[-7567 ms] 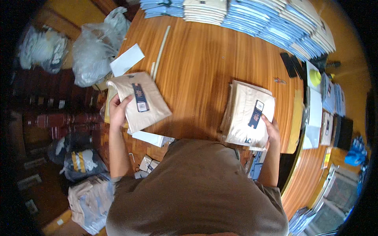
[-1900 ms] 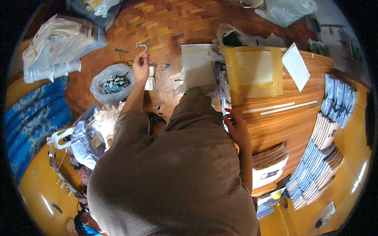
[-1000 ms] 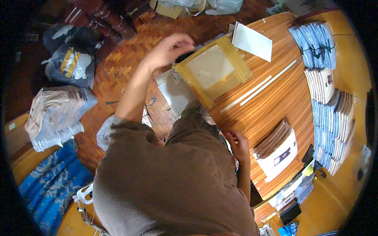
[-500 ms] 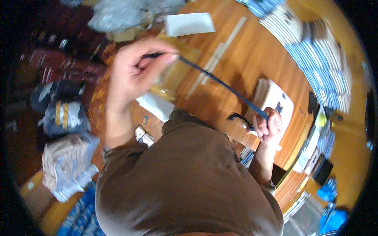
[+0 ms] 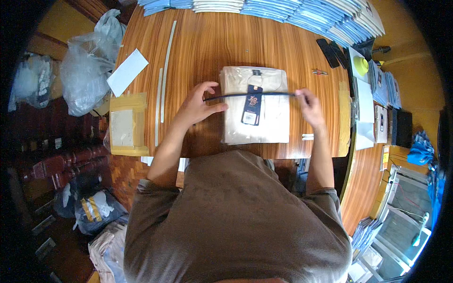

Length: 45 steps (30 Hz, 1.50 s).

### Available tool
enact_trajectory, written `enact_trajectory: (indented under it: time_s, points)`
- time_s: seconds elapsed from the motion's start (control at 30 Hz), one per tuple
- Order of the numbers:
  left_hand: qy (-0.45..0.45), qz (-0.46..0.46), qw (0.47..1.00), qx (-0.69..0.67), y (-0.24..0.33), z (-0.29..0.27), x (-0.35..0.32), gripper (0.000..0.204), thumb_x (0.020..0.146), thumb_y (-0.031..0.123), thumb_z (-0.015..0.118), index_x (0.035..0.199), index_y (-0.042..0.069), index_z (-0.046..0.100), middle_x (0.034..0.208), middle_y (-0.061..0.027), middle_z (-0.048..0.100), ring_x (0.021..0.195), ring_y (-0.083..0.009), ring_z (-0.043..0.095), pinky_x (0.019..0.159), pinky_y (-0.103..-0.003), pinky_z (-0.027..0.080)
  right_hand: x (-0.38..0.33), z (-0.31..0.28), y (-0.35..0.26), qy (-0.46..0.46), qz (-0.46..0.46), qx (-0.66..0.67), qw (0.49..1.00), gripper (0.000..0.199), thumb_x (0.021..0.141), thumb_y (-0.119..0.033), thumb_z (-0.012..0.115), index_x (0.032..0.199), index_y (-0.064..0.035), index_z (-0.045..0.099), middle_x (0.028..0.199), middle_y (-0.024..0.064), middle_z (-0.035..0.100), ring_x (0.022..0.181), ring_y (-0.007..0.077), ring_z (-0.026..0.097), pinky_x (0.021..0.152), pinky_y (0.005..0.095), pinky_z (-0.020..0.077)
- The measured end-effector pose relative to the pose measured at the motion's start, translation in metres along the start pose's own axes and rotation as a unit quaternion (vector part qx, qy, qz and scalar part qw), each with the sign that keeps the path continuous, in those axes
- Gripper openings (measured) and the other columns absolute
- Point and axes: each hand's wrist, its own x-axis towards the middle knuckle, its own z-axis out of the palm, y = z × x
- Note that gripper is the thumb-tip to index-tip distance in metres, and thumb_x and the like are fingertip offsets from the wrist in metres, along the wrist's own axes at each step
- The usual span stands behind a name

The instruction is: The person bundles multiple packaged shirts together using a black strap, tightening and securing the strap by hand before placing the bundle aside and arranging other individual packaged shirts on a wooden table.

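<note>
1. Two bare hands flank a stack of folded cream garments (image 5: 274, 123) in clear plastic near the front edge of the bench (image 5: 203, 52), seen on my remote feed.
2. The left hand (image 5: 199, 104) curves beside the stack, thumb and forefinger apart; a dark strap (image 5: 273, 94) runs into that gap, though I cannot tell whether it is gripped.
3. The right hand (image 5: 310, 109) is closed on the strap's other end.
4. Between them, I see the strap stretch across the top garment and its navy tag (image 5: 250, 111).
5. Two pale strips (image 5: 168, 70) and a white sheet (image 5: 127, 72) lie to the left; blue and cream packets (image 5: 269, 10) line the far side.
</note>
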Motion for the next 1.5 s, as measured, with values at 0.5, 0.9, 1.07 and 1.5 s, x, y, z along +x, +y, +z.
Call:
enact_trajectory:
  time_s: [0.5,0.9,1.07,1.5]
  points:
    - [-0.085,-0.077,0.97,-0.213,0.072,0.035,-0.036,0.094,0.068,0.034,0.098,0.141,-0.002,0.05,0.132,-0.02,0.065,0.125,-0.0323,0.062,0.107,-0.05,0.05,-0.063,0.053,0.023,-0.104,-0.187,0.139,0.967,0.075,0.077,-0.032,0.09,0.133,0.0039,0.056,0.127,0.0215,0.066,0.115,0.0303,0.065,0.102,0.0405,0.0514]
    - [-0.186,0.107,0.975,-0.062,0.054,0.024,-0.091,0.082,0.066,0.051,0.092,0.131,0.007,0.066,0.133,-0.0166,0.067,0.127,-0.0394,0.059,0.111,-0.049,0.044,-0.112,0.058,0.033,-0.029,-0.441,0.056,0.895,0.06,0.08,-0.038,0.084,0.13,-0.0089,0.069,0.126,0.0093,0.072,0.121,0.0359,0.065,0.109,0.0498,0.0475]
    - [-0.185,0.055,0.978,-0.077,0.03,0.046,-0.098,0.076,0.063,0.047,0.094,0.125,0.01,0.071,0.13,-0.0113,0.07,0.122,-0.0347,0.064,0.108,-0.045,0.049,-0.124,0.075,0.044,-0.025,-0.402,0.095,0.91,0.064,0.081,-0.046,0.083,0.129,-0.0063,0.069,0.121,0.0127,0.074,0.115,0.0355,0.068,0.105,0.0472,0.0512]
    - [-0.236,0.194,0.951,0.039,0.013,0.028,-0.07,0.093,0.06,0.056,0.092,0.135,0.01,0.064,0.138,-0.0149,0.064,0.132,-0.0374,0.056,0.115,-0.048,0.042,-0.084,-0.077,-0.234,-0.419,-0.356,-0.167,0.818,0.036,0.106,-0.038,0.053,0.089,-0.0099,0.067,0.071,0.0141,0.067,0.066,0.0406,0.067,0.065,0.0531,0.0554]
